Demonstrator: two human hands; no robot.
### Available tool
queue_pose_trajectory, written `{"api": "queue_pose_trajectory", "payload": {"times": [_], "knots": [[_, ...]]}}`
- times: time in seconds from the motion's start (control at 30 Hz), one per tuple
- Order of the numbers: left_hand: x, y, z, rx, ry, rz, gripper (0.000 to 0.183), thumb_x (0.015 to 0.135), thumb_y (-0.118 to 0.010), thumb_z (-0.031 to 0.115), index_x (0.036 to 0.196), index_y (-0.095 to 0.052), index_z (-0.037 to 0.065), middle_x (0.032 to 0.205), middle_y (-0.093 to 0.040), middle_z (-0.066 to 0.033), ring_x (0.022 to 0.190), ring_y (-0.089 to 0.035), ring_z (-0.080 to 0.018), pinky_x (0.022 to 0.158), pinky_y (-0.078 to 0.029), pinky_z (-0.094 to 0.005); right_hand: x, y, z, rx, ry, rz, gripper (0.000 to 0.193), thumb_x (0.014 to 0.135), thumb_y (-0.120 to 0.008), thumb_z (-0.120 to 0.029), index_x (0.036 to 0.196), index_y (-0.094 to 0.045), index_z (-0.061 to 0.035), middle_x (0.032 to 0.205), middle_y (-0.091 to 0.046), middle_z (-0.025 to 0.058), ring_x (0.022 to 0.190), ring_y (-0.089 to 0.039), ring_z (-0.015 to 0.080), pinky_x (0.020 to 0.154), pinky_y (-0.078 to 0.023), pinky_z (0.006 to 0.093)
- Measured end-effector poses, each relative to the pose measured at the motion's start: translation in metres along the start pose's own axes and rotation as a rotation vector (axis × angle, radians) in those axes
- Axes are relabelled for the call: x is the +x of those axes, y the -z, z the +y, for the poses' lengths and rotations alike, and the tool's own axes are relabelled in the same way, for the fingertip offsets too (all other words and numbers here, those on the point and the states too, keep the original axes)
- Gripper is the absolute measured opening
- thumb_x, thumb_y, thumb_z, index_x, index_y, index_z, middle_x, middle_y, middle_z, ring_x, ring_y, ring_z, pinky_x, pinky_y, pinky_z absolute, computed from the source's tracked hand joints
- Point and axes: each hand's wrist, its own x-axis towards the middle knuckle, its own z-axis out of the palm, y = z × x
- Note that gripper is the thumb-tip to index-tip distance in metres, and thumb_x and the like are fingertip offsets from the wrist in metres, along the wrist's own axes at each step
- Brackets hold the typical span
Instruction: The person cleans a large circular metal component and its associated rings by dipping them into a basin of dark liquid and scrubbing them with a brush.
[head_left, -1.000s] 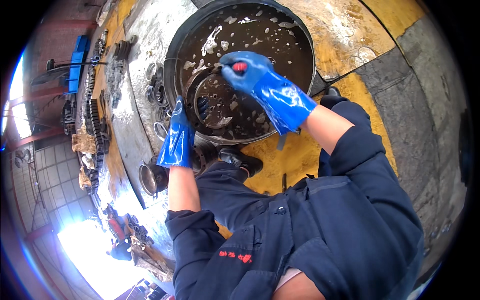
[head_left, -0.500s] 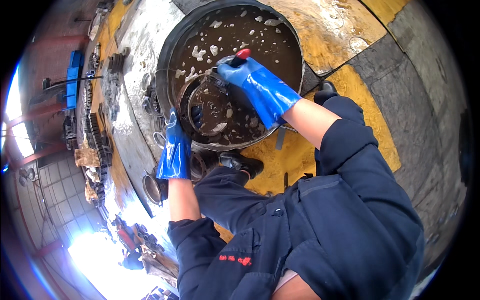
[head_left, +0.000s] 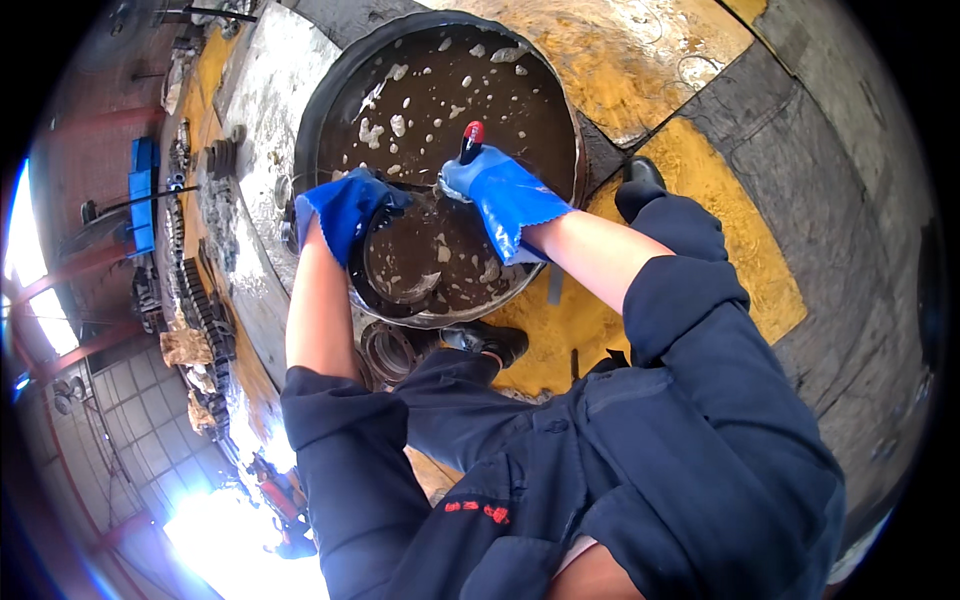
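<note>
A round tub (head_left: 309,120) of murky brown liquid with scattered foam stands before me. A large metal ring (head_left: 372,292) sits partly sunk in it, against the near left side. My left hand (head_left: 352,205), in a blue rubber glove, is closed over the ring's upper left rim, with the fingertips dark and partly hidden. My right hand (head_left: 476,176), gloved alike, grips a tool with a red-and-black handle (head_left: 472,142) that points up. The tool's working end is hidden under the glove by the ring's right side.
Another metal ring (head_left: 388,350) stands on the floor beside the tub, near my shoe (head_left: 487,340). Yellow floor plates (head_left: 730,230) and dark matting (head_left: 800,150) lie to the right. Rows of metal parts (head_left: 205,300) line the left, with a blue rack (head_left: 142,195) behind.
My left hand has gone from the ring's near left side up to its far left rim. My right hand stays on the tool, whose handle now stands more upright. The view has shifted slightly.
</note>
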Motion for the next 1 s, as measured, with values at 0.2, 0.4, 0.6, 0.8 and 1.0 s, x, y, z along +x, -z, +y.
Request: {"api": "queue_pose_trajectory", "payload": {"times": [0.2, 0.4, 0.6, 0.8, 1.0], "knots": [[-0.002, -0.008, -0.014, -0.193, 0.145, -0.160, 0.044, 0.089, -0.084, 0.024, 0.121, -0.073, -0.004, 0.098, -0.078, -0.0135, 0.083, -0.071, -0.0207, 0.074, -0.056, -0.0357, -0.013, 0.004, -0.024, 0.033, 0.054, 0.014, 0.037, 0.095, -0.065, -0.029, 0.104, -0.073, 0.0051, 0.089, -0.074, 0.0179, 0.082, -0.067, 0.0240, 0.079, -0.053, 0.0413], [-0.073, -0.041, -0.025, -0.931, 0.090, 0.131, 0.054, 0.085, -0.084, 0.002, 0.135, -0.066, -0.005, 0.112, -0.077, -0.0108, 0.092, -0.072, -0.0162, 0.084, -0.058, -0.0295, 0.051, 0.017, -0.023, -0.130, 0.331, 0.122, 0.035, 0.095, -0.067, -0.038, 0.092, -0.074, -0.0037, 0.086, -0.076, 0.0159, 0.079, -0.074, 0.0291, 0.074, -0.056, 0.0422], [-0.099, -0.074, -0.041, -0.898, -0.115, 0.250, 0.057, 0.084, -0.089, 0.008, 0.136, -0.069, -0.002, 0.121, -0.076, -0.0086, 0.104, -0.072, -0.0171, 0.093, -0.058, -0.0333, -0.039, -0.019, -0.066, -0.108, 0.883, -0.391, 0.033, 0.098, -0.073, -0.043, 0.093, -0.080, -0.0113, 0.084, -0.077, 0.0079, 0.074, -0.074, 0.0213, 0.071, -0.060, 0.0394], [-0.084, -0.084, -0.067, -0.746, -0.047, 0.345, 0.063, 0.083, -0.086, 0.005, 0.141, -0.063, -0.005, 0.119, -0.075, -0.0119, 0.103, -0.073, -0.0190, 0.093, -0.059, -0.0331, -0.011, -0.032, -0.038, -0.299, 1.101, -0.158, 0.020, 0.097, -0.074, -0.029, 0.104, -0.081, -0.0117, 0.088, -0.079, 0.0094, 0.081, -0.076, 0.0240, 0.076, -0.061, 0.0379], [-0.092, -0.075, -0.038, -0.879, 0.004, 0.268, 0.058, 0.084, -0.086, 0.002, 0.138, -0.065, -0.003, 0.115, -0.076, -0.0081, 0.100, -0.072, -0.0169, 0.093, -0.057, -0.0315, 0.038, 0.024, -0.039, -0.422, 0.192, 0.076, 0.045, 0.096, -0.063, -0.048, 0.109, -0.078, -0.0082, 0.094, -0.078, 0.0133, 0.089, -0.075, 0.0265, 0.086, -0.057, 0.0415]]}}
